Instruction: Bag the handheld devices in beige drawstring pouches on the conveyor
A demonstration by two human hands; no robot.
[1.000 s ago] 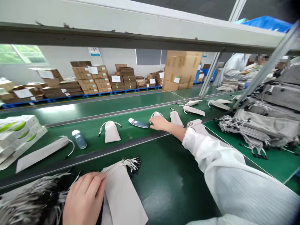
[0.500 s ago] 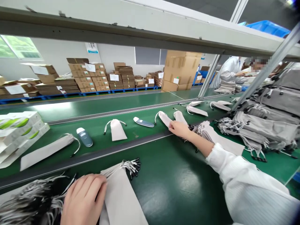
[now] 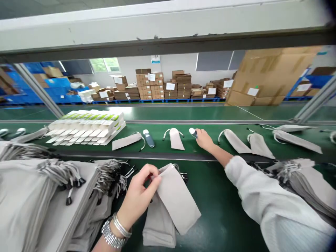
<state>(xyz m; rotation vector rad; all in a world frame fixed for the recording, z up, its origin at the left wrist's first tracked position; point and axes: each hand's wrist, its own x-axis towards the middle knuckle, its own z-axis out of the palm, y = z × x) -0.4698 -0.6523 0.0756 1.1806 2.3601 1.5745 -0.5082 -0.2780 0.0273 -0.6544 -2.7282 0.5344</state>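
A near pouch [image 3: 178,199] is pinched near its top by the left hand [image 3: 140,190], seemingly to steady it; on the far belt [image 3: 159,129], a blue-and-white device [image 3: 193,132] is clasped by the right hand [image 3: 205,140].

Bright, even light, white glare on the far green surface [image 3: 162,112], wide-angle stretch rightward, dark upper-right corner.

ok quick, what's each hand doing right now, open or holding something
Left hand: closed, pinching the pale pouch near its drawstring end.
Right hand: closed on the blue-and-white device at the conveyor belt.
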